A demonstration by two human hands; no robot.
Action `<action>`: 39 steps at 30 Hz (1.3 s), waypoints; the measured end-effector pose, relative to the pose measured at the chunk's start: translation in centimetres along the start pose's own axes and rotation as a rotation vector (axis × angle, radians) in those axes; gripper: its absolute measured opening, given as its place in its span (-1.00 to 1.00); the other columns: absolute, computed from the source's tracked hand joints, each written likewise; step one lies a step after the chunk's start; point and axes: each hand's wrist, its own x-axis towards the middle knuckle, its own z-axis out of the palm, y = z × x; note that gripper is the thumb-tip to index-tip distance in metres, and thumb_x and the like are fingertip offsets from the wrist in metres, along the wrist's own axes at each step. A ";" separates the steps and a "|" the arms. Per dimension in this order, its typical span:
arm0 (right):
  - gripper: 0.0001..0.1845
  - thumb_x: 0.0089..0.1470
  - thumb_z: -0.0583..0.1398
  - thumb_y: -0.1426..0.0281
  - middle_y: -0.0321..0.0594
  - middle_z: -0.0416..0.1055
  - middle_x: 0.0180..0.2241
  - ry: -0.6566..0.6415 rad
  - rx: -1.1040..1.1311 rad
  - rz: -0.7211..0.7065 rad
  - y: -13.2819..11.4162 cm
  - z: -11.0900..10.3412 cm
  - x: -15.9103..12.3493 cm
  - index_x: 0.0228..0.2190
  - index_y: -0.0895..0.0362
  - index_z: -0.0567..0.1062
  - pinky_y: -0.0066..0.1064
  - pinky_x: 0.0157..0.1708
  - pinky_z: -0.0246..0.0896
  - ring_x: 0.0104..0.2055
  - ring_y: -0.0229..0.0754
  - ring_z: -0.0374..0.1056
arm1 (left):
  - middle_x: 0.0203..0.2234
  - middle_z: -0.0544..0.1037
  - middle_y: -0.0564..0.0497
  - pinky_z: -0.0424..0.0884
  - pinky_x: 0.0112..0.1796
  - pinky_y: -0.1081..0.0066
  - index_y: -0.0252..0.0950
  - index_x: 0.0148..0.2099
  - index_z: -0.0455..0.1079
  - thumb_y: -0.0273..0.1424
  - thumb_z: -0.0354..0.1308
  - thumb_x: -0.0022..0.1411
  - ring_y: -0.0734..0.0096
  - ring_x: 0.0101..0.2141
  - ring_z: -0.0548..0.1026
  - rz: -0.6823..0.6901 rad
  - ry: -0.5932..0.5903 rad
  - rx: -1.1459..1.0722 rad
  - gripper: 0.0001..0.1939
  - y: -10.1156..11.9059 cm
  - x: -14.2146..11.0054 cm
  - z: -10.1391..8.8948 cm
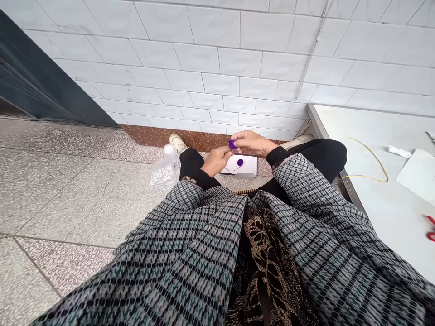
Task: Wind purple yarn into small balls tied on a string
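Note:
My right hand (252, 142) pinches a small, textured purple piece (232, 144) that looks like knitted or crocheted yarn. My left hand (216, 161) meets it from below, its fingertips closed at the lower edge of the same piece. Under both hands is a white box or tray (250, 168) with dark edges. On it sits a round purple thing (240, 162), perhaps a ball of yarn, and a thin dark strand curves away leftward from it. Any small tool between my fingers is too small to make out.
A clear plastic bag (165, 171) lies on the floor by my left shoe (177, 143). At right, a white table (380, 203) carries a bent yellow strip (383, 166), a crumpled white piece (398, 151), white paper (418, 174) and red handles (431, 235). A tiled wall stands ahead.

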 end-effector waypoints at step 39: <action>-0.86 0.03 0.22 0.65 -0.38 0.32 -0.62 0.254 -0.412 -0.075 -1.4 -0.4 -0.3 -0.47 0.22 0.42 -0.50 -0.50 0.11 -0.58 -0.36 0.21 | -0.42 0.49 -0.01 0.35 -0.24 0.38 -0.30 -0.35 0.41 -0.37 -0.04 0.34 0.34 -0.34 0.43 0.182 -0.131 0.029 -0.74 1.6 -0.8 1.0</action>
